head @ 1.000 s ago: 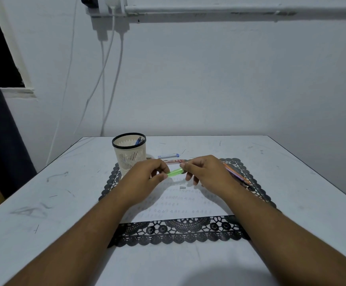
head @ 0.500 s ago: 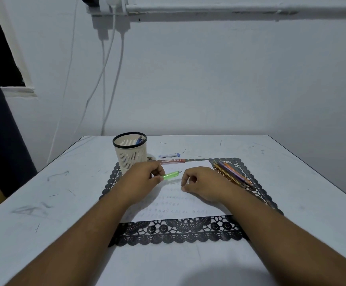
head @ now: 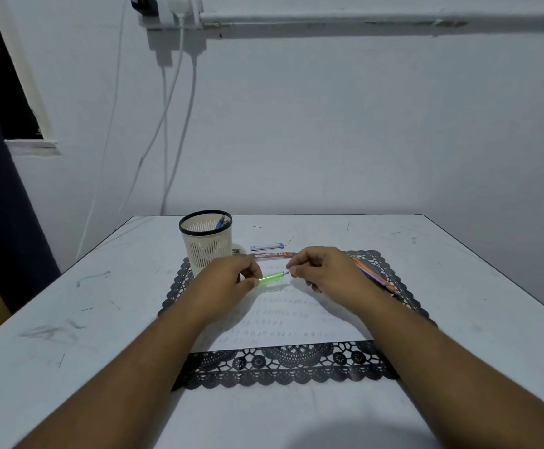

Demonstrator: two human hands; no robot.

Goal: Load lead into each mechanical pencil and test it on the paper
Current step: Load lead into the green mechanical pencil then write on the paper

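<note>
My left hand (head: 228,280) grips one end of a green mechanical pencil (head: 270,279), holding it level just above the white paper (head: 296,322). My right hand (head: 325,270) pinches a tiny grey piece against the pencil's free end; the piece is too small to identify. Rows of small pencil marks cover the paper. A red lead tube (head: 274,256) lies just beyond my hands, and a clear lead tube with a blue cap (head: 266,246) lies behind it. Several more pencils (head: 374,273) lie on the right, partly hidden by my right hand.
The paper rests on a black lace placemat (head: 283,364) on a white table (head: 102,319). A cream mesh cup (head: 206,251) holding blue pens stands at the mat's back left corner. Cables hang down the wall behind the table.
My right hand dropped to the paper, where a small grey piece lay, then rose back to the green pencil's end. My left hand kept holding the pencil in about the same place.
</note>
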